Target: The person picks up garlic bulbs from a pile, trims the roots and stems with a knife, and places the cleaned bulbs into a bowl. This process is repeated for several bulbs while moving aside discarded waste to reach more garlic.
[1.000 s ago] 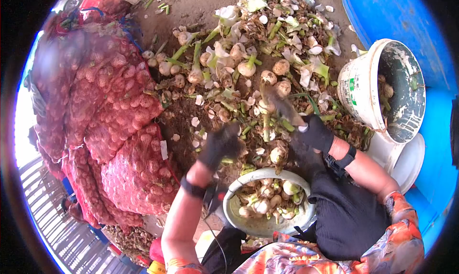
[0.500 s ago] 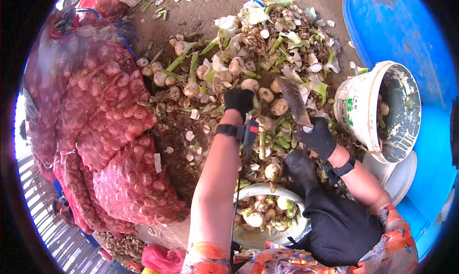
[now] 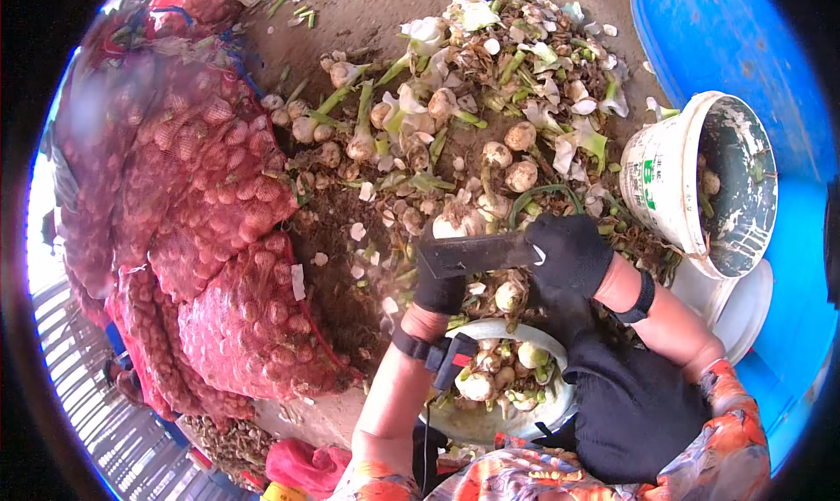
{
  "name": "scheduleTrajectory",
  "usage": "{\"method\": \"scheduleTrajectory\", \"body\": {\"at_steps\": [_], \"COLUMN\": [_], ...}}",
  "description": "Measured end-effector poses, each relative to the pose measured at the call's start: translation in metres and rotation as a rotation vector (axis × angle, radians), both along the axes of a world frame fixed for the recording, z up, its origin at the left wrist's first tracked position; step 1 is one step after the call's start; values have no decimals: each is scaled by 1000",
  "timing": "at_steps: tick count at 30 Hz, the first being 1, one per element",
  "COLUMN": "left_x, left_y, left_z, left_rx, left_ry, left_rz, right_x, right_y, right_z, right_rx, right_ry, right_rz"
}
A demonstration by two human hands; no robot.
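My right hand (image 3: 569, 254), in a black glove, is wrapped round the handle of a wide-bladed knife (image 3: 477, 254). The blade points left and covers part of my left hand (image 3: 437, 289), also black-gloved. A pale bulb (image 3: 457, 223) shows just above the blade, touching or very near my left hand; the fingers there are hidden. Beyond it several round bulbs (image 3: 521, 176) lie on the ground. Below the hands, a white bucket (image 3: 560, 387) holds trimmed bulbs (image 3: 477, 385).
Red mesh sacks full of bulbs (image 3: 210, 203) line the left side. A heap of peelings and leaves (image 3: 542, 63) lies at the top. On the right are a tilted white bucket (image 3: 656, 182) and blue tubs (image 3: 735, 46).
My left hand has come down and back towards me, from among the bulbs to behind the blade. The knife has swung from pointing up and away to lying nearly level, pointing left.
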State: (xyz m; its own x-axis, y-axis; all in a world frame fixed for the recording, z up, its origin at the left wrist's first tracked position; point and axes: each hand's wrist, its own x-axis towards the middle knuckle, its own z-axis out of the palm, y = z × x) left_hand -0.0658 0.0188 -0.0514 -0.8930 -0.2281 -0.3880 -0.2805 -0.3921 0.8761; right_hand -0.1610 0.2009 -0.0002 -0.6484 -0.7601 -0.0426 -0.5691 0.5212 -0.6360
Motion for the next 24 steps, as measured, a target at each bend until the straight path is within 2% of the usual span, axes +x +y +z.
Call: {"method": "scheduleTrajectory", "body": {"at_steps": [1,5,6,9,11,13,14,17,18,19,20,21,23,24], "left_x": [4,22,29,34,30,38,40,40,46,47,48,31,32,27], "left_y": [2,6,7,7,12,5,1,4,6,2,-3,0,-2,-8], "left_z": [1,22,25,32,59,57,52,67,61,63,65,86,107,98], "left_rx": [118,107,-21,-197,173,201,-43,-275,5,87,171,213,296,-5], "left_ry": [-56,-25,-10,62,-25,-120,25,201,-44,9,57,337,-16,187], "left_rz": [133,55,-58,-220,-89,-140,-281,-433,-331,-434,-537,-743,-563,-508], "right_x": [2,11,13,17,20,24,24,29,30,30,30,17,17,22], "right_y": [-1,-2,-4,-2,1,3,3,5,7,11,17,31,53,54], "right_z": [2,12,13,15,14,12,11,-1,-12,-28,-66,-76,-78,-81], "right_rx": [34,-33,-56,-73,-68,-72,-78,-129,-148,-167,101,368,339,214], "right_ry": [7,33,27,14,10,-80,-76,-123,-123,-122,-187,-254,-203,-221], "right_rz": [42,78,75,106,143,196,197,210,193,173,84,96,-54,-139]}}
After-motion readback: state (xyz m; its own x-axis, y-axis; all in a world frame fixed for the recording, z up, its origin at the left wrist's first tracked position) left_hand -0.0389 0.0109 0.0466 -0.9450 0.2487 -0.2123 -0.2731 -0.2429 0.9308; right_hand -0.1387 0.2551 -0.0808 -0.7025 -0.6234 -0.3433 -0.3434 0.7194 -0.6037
